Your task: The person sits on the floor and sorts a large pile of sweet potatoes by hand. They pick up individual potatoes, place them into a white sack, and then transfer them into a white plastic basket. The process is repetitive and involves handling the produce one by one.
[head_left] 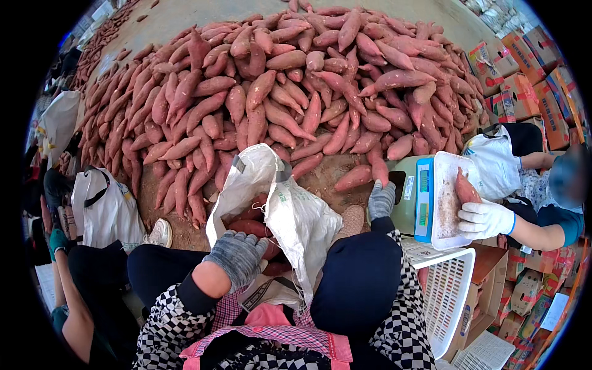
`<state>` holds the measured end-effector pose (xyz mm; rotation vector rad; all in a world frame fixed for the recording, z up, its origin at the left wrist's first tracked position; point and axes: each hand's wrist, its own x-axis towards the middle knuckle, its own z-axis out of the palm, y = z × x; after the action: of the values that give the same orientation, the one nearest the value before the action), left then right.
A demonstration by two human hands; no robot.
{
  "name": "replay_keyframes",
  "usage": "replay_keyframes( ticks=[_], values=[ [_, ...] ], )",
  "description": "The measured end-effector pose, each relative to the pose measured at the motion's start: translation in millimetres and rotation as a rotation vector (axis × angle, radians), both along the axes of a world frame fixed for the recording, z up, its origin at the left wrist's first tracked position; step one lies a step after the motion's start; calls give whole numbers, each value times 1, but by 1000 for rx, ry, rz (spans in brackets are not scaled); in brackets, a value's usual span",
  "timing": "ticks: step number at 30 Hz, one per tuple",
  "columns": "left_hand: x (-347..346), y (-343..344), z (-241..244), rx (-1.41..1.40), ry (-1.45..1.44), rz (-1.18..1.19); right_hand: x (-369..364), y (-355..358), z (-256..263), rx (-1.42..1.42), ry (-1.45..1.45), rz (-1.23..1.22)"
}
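Observation:
My left hand point(238, 259), in a grey knitted glove, rests at the near side of an open white woven bag point(298, 222) between my knees. Its fingers bend over the sweet potatoes point(249, 227) inside, and whether it grips one is hidden. My right hand point(382, 201), gloved alike, reaches past my right knee and has its fingers on the lower end of a sweet potato point(378, 167) at the pile's near edge. Another sweet potato point(354, 178) lies on the ground just left of it. Ahead spreads a large heap of sweet potatoes point(286, 88).
A digital scale point(423, 199) with a white tray point(446, 231) stands right of my hand. A co-worker's white-gloved hand point(485, 218) holds a sweet potato over it. White plastic crates point(446, 296) and cardboard boxes point(520, 97) line the right; another white bag point(104, 208) stands left.

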<state>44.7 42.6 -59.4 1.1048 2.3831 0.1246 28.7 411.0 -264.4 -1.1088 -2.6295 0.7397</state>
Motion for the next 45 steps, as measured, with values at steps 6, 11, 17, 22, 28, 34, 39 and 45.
replay_keyframes(
  ticks=[6, 11, 17, 22, 28, 34, 39, 45],
  values=[
    [-2, -1, 1, 59, 26, 12, 29, -14, 71, -992, 240, -124],
    [-6, -2, 6, 44, -23, 31, 49, -17, 149, -1066, 285, 24],
    [-16, -11, 8, 139, 22, 100, 75, -23, 210, -927, 474, 130],
    [-20, -15, 15, 178, 20, 91, 91, -20, 244, -904, 454, 33],
    [-23, -21, 18, 154, -9, 155, 104, -11, 259, -1000, 623, -137],
    [-23, -29, 16, 232, -8, 136, 138, -9, 250, -1096, 869, -300],
    [-23, -32, 12, 229, -10, 142, 152, 1, 221, -1028, 930, -331],
    [-22, -28, 9, 237, 20, 113, 173, 40, 186, -1169, 981, -342]
  ],
)
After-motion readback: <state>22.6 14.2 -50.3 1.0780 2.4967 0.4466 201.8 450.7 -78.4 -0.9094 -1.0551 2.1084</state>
